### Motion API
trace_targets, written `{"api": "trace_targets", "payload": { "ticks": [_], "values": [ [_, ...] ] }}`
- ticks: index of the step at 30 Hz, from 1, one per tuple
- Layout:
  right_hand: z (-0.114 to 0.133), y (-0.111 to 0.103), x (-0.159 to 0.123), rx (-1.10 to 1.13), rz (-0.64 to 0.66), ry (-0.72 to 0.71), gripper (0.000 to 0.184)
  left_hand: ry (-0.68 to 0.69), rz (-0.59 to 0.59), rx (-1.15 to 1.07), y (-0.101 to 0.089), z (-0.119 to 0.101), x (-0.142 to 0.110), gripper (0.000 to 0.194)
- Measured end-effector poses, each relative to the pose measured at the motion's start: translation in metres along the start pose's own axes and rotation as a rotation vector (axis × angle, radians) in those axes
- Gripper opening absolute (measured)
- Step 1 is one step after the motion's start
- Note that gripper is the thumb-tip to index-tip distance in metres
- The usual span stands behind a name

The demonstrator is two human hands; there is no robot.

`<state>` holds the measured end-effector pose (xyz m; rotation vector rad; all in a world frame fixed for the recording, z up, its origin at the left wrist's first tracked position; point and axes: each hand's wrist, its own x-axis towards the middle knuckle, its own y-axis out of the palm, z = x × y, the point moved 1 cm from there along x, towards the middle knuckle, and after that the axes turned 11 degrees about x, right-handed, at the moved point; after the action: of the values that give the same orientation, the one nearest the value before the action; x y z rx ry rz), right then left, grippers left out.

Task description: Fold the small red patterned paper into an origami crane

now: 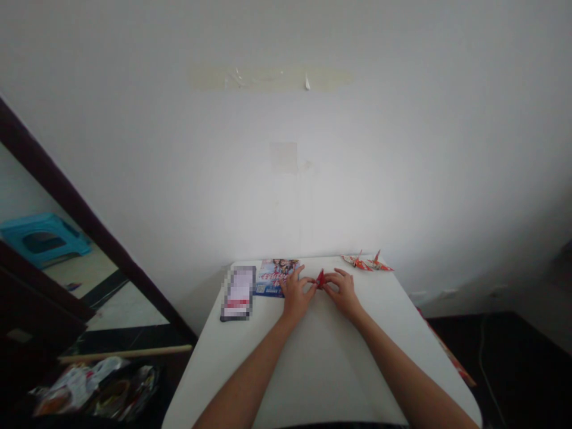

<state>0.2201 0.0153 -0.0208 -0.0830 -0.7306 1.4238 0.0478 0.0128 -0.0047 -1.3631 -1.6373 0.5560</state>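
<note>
A small red folded paper piece lies near the far edge of a white table. My left hand and my right hand meet over it, and the fingertips of both pinch it from either side. Both forearms reach forward across the table.
A phone lies at the far left of the table, next to a colourful printed sheet. Folded red paper cranes sit at the far right corner. A white wall stands close behind. A blue stool and a bag of clutter are at left.
</note>
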Motion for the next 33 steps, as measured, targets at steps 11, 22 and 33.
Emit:
{"api": "trace_targets", "payload": {
  "ticks": [11, 22, 33],
  "values": [
    [-0.006, 0.002, -0.002, -0.011, -0.042, 0.013, 0.012, 0.005, 0.082, -0.030, -0.007, -0.003, 0.003, 0.014],
    [-0.005, -0.002, 0.001, 0.035, -0.035, -0.003, 0.013, -0.009, 0.075, -0.044, -0.006, -0.002, 0.004, 0.015],
    [-0.011, -0.005, 0.006, 0.039, 0.063, -0.066, 0.033, -0.084, 0.029, -0.073, -0.006, 0.004, 0.007, 0.013]
  ]
}}
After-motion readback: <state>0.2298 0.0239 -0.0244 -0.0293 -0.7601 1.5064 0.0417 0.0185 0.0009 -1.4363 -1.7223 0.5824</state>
